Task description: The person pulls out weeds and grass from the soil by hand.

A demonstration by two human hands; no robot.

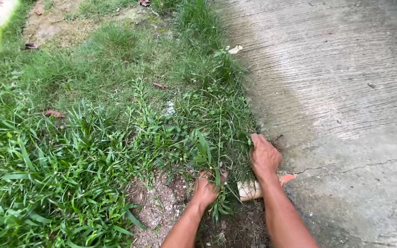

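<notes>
Kneeling-height view: a tuft of long grass is gripped near its base by the left hand, fingers closed tight around the stems — a hold low down, suited to pulling. The right hand, at three o'clock of the tuft, is pressed flat into the grass edge, fingers together, nothing visibly held. A pale handle with orange tip lies beneath the right wrist, beside the concrete path. Bare soil is exposed at six o'clock.

Left hand: fingers buried in the grass tuft; grip not fully visible.
Right hand: fingertips hidden among blades.
Pale object: mostly covered by right wrist; kind cannot be told.
Forearms: cut off at bottom edge.
</notes>
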